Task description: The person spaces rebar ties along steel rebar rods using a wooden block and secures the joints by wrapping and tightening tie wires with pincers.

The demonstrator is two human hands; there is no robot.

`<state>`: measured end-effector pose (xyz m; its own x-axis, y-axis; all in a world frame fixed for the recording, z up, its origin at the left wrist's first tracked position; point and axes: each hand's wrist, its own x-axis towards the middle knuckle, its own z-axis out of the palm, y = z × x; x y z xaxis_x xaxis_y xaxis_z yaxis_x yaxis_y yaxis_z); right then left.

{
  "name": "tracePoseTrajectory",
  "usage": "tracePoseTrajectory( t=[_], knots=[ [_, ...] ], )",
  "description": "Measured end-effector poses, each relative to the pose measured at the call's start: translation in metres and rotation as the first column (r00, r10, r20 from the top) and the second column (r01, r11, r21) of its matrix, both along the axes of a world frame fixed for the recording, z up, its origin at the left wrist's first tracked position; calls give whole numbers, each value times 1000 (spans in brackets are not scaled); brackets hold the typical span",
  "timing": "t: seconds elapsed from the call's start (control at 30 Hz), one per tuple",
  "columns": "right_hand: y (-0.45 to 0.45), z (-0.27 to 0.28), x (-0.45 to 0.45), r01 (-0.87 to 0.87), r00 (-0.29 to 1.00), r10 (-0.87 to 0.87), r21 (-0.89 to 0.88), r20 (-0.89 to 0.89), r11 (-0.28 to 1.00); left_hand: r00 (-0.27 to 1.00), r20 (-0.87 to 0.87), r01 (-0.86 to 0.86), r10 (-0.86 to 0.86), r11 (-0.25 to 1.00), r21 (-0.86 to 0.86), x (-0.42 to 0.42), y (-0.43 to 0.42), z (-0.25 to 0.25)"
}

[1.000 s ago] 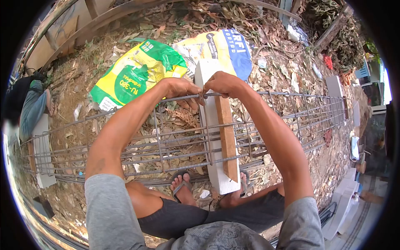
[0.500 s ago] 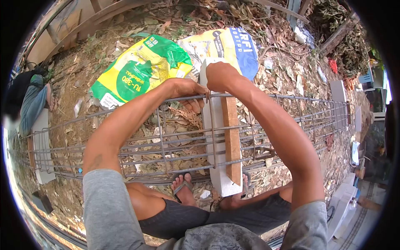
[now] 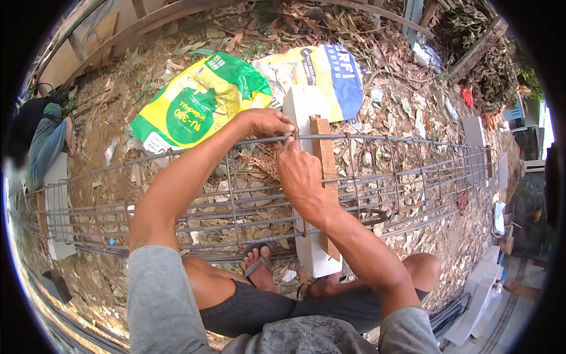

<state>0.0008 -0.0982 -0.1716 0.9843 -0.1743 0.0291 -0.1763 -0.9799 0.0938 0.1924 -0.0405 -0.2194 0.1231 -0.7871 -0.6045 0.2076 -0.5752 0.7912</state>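
Note:
A long rebar cage (image 3: 265,219) of steel bars and square stirrups stretches across the view in front of me. My left hand (image 3: 270,123) is closed at its far top bar, thumb and fingers pinched where a stirrup crosses. Just below that crossing, my right hand (image 3: 299,174) is also closed, its fingertips almost touching the left ones. What the right fingertips pinch is too small to make out. Under the cage lies a pale block (image 3: 305,101), with a wooden batten (image 3: 322,141) along its right side.
Beyond the cage, a green-and-yellow sack (image 3: 194,112) and a blue-and-cream sack (image 3: 342,82) lie on leaf-covered ground. Another person's leg (image 3: 48,141) shows at the far left. Pale blocks (image 3: 58,206) also support the cage's ends. My sandalled foot (image 3: 259,268) stands close to the near bars.
My right hand has come down from above the far top bar to just below it, and its forearm has swung lower. The left hand stays at the same crossing, its fingers slightly shifted.

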Motion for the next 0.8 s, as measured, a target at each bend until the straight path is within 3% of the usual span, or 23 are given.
tracePoseTrajectory(
  t=[0.1,0.27,0.37,0.5,0.53,0.6,0.8],
  knots=[
    [1,-6,-6,-5,999,4,-24,-42,1000,872,480,201,-96,964,-173,2,11,9],
    [9,-3,-10,28,997,-27,20,-66,999,834,551,72,41,981,-182,-29,23,22],
    [18,0,-19,61,990,-53,57,-133,997,630,769,117,109,966,-233,-42,21,24],
    [27,7,-20,116,977,-90,126,-194,985,554,824,76,120,978,-194,-53,21,39],
    [26,8,-19,98,980,-71,139,-186,985,611,780,68,136,972,-223,-52,21,36],
    [23,6,-15,64,984,-35,168,-174,984,549,826,80,127,976,-203,-55,21,37],
    [31,-22,26,221,954,-140,307,-263,926,509,847,7,155,983,-184,-58,14,32]
  ],
)
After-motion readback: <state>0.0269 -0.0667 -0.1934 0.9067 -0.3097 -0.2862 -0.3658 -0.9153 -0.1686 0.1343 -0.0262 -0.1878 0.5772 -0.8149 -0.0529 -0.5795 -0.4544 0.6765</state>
